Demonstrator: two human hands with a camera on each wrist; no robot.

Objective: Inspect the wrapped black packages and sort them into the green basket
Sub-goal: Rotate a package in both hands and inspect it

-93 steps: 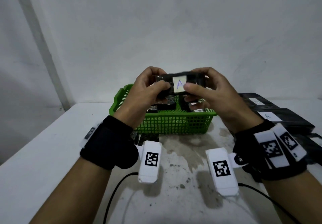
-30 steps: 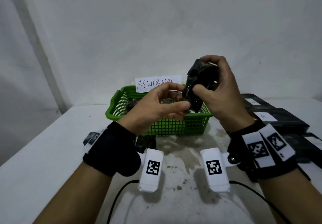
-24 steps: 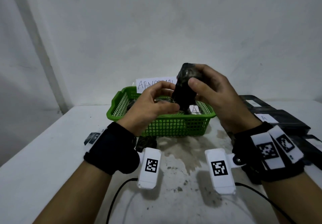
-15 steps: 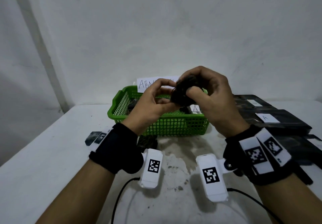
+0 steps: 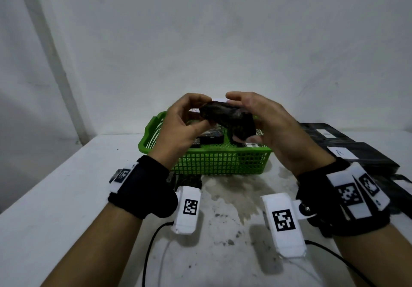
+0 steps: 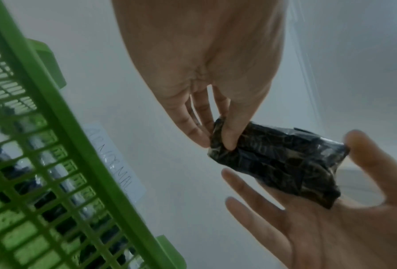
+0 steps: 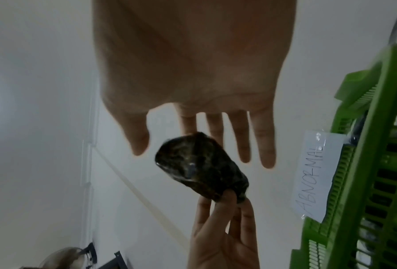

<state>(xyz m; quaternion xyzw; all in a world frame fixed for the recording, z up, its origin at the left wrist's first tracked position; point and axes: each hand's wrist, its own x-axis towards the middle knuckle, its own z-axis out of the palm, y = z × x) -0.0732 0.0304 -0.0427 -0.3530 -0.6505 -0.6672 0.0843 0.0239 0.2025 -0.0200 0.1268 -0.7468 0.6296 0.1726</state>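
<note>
A small wrapped black package [image 5: 229,119] hangs crosswise above the green basket [image 5: 207,150]. My left hand [image 5: 206,111] pinches its left end between thumb and fingers [image 6: 227,138]. My right hand [image 5: 239,119] supports the other end. The right fingers [image 6: 250,209] are straight and spread under the package [image 6: 280,163], and the thumb lies by its corner. In the right wrist view the package [image 7: 200,167] sits before my straight right fingers [image 7: 264,145], pinched from below by left fingers [image 7: 225,198]. Other black packages [image 5: 209,139] lie in the basket.
A paper label reading ABNORMAL [image 7: 315,174] stands at the basket's far wall [image 6: 55,109]. Several flat black packages with white labels [image 5: 356,153] lie on the white table to the right. A plain wall rises just behind the basket. The stained tabletop [image 5: 223,197] is near me.
The package has turned from upright in my right hand to lying crosswise. My left hand has taken its left end in a pinch, and my right fingers have straightened beneath it.
</note>
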